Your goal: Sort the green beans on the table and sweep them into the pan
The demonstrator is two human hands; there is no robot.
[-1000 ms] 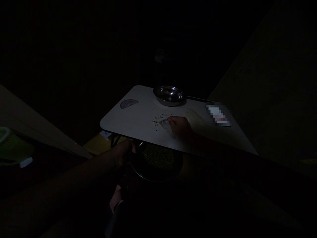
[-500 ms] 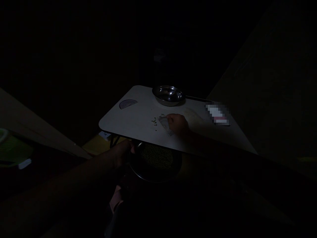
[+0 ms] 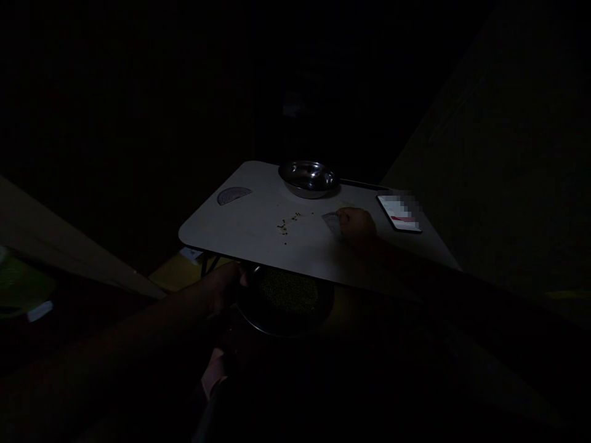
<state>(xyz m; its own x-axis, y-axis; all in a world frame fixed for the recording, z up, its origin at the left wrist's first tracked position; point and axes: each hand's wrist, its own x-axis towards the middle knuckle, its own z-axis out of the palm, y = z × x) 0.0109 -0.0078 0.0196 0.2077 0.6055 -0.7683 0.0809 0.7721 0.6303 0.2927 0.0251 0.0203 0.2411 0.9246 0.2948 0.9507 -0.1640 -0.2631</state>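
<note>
My left hand (image 3: 231,278) is closed on the rim of a dark-looking metal bowl (image 3: 277,333), just below the table's near edge. Small green beans (image 3: 290,292), like mung beans, lie inside it. Over the white tabletop (image 3: 231,231), my right hand (image 3: 357,225) pinches a clear protractor (image 3: 331,220) with its flat face near the surface. A few loose beans (image 3: 282,229) are scattered on the table to the left of that hand. Much of the left hand's grip is lost in shadow.
A shiny steel bowl (image 3: 308,189) stands at the table's back edge. A second protractor (image 3: 233,195) lies at the back left, and a phone (image 3: 401,215) with a lit screen on the right. A green item (image 3: 23,283) is at far left. The surroundings are very dark.
My right hand has moved to the right with the protractor, away from the scattered beans. My left hand still holds the bowl at the table edge.
</note>
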